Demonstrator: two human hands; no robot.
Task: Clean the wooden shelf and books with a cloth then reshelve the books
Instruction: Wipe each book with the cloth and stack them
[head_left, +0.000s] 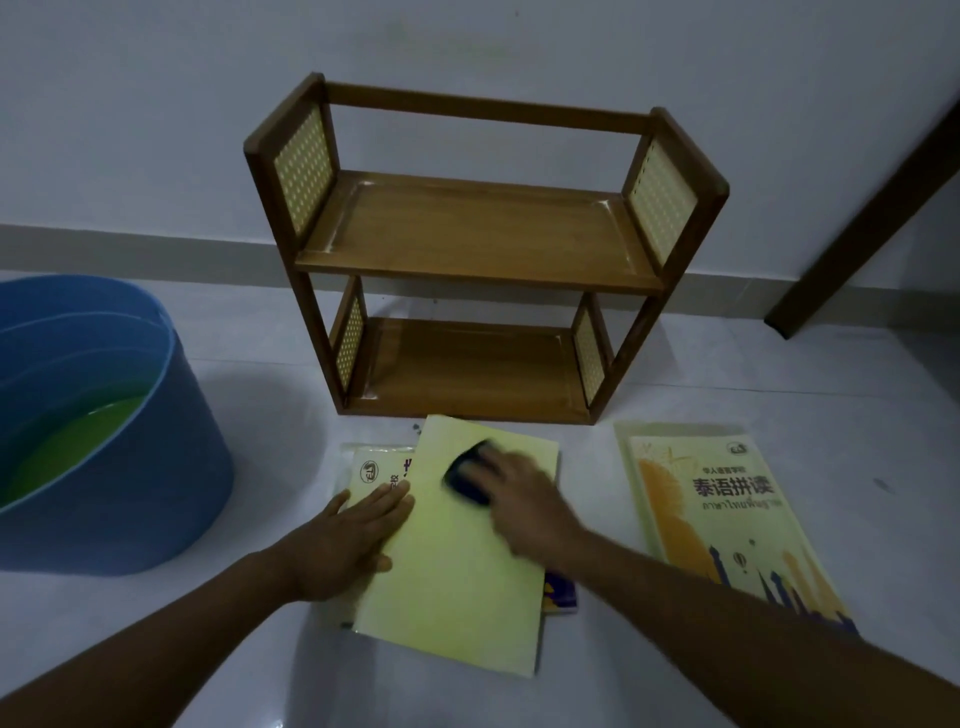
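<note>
The left hand (353, 535) lies flat at the book's (457, 561) nine o'clock edge. The right hand (524, 499) grips the cloth (467, 475); best wipe lightly towards six o'clock.

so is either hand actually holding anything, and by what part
The right hand grips a dark cloth from above, pressing it on the yellow book. The left hand holds nothing, lying flat at the book's edge.

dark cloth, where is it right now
In the head view the dark cloth lies centre-low under the right hand, on the pale yellow book before the wooden shelf.
</note>
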